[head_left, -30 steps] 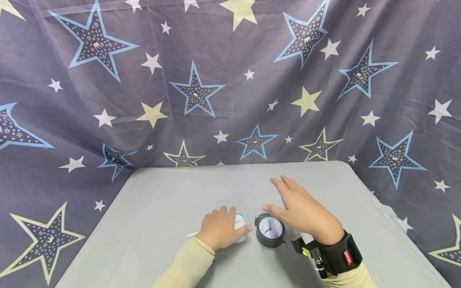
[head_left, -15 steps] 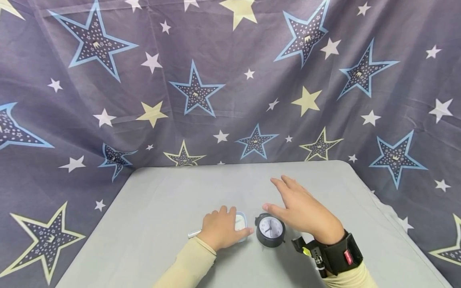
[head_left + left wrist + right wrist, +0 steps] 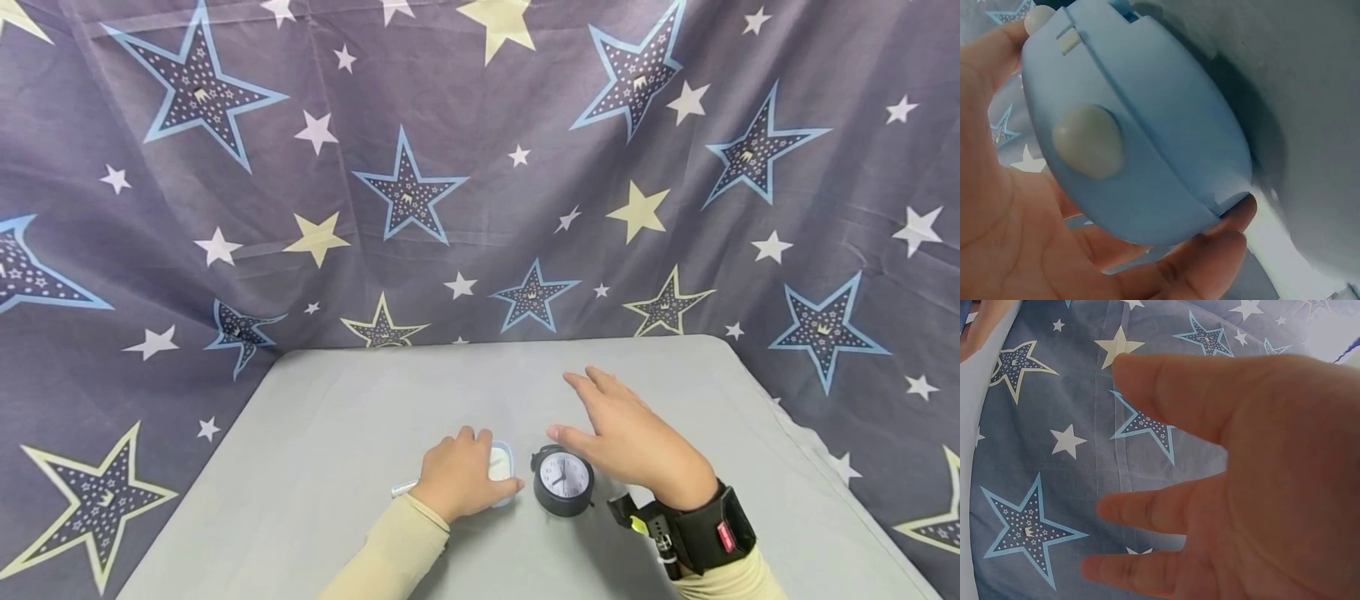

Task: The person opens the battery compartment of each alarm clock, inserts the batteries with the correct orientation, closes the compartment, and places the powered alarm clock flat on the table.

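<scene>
My left hand (image 3: 460, 479) grips a rounded light blue case (image 3: 1166, 119), thumb on one side and fingers round the other. The left wrist view shows cream-coloured knobs and a long seam on it. From the head view only its pale face and blue rim (image 3: 501, 458) show; the hand covers the rest. A thin whitish stick-like thing (image 3: 403, 487) pokes out at the left of this hand, mostly hidden. My right hand (image 3: 630, 433) is held with straight, spread fingers beside a round black alarm clock (image 3: 562, 481), holding nothing. Whether its thumb touches the clock I cannot tell.
A grey-covered table (image 3: 360, 400) lies under both hands. Behind and around it hangs a dark curtain (image 3: 480, 183) printed with stars. A black strap (image 3: 712, 529) with a small device is on the right wrist.
My left thumb has shifted very slightly at the blue case's edge. The right hand and the black alarm clock stay where they were.
</scene>
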Demonstrator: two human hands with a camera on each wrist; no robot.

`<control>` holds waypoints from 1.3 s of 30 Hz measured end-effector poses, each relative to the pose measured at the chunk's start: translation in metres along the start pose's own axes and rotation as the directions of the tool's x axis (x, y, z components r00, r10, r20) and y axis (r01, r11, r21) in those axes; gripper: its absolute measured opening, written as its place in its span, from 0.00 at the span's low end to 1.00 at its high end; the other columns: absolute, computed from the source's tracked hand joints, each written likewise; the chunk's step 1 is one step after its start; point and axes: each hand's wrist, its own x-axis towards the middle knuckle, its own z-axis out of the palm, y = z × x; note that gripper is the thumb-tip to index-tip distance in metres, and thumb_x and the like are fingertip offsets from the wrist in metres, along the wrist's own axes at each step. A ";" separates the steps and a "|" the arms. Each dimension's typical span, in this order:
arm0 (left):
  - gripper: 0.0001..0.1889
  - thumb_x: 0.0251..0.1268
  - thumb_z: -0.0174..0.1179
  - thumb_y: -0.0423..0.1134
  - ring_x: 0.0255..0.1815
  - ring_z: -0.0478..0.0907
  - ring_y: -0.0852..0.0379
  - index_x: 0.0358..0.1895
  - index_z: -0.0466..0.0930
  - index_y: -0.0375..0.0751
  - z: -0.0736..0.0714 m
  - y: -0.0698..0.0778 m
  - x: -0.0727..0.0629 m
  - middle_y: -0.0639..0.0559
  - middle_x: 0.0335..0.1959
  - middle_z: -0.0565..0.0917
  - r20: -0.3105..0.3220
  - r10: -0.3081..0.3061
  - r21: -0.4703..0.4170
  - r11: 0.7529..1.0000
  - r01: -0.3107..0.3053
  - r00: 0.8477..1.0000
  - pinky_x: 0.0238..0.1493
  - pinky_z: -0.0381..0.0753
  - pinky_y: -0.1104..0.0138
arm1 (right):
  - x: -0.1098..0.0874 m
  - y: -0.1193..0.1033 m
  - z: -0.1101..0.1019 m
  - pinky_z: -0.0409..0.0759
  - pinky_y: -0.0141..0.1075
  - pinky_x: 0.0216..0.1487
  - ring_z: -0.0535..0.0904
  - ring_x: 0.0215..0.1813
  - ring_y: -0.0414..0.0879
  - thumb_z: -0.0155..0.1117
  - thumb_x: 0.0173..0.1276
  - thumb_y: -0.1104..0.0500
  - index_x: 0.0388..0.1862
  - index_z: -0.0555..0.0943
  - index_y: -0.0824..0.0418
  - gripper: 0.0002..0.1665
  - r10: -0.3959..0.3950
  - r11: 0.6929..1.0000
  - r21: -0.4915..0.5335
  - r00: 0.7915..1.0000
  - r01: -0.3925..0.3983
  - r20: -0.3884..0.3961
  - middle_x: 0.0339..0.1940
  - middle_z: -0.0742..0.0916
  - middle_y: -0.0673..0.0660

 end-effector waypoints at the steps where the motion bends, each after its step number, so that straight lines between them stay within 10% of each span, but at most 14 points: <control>1: 0.45 0.48 0.63 0.77 0.27 0.76 0.50 0.53 0.81 0.39 0.000 0.000 0.000 0.47 0.35 0.80 -0.004 0.002 -0.005 1.000 -0.002 1.000 0.24 0.77 0.58 | 0.000 0.000 0.000 0.61 0.69 0.75 0.60 0.80 0.71 0.64 0.70 0.34 0.81 0.64 0.57 0.49 0.001 1.000 0.000 1.000 -0.001 0.001 0.81 0.64 0.72; 39: 0.43 0.39 0.72 0.62 0.35 0.68 0.49 0.57 0.80 0.34 -0.012 -0.004 0.002 0.42 0.45 0.70 -0.109 0.000 -0.159 0.987 -0.018 0.994 0.27 0.74 0.64 | -0.001 0.002 -0.003 0.62 0.69 0.75 0.60 0.80 0.70 0.62 0.71 0.33 0.81 0.64 0.56 0.49 -0.001 1.000 0.006 0.999 0.001 0.032 0.81 0.64 0.71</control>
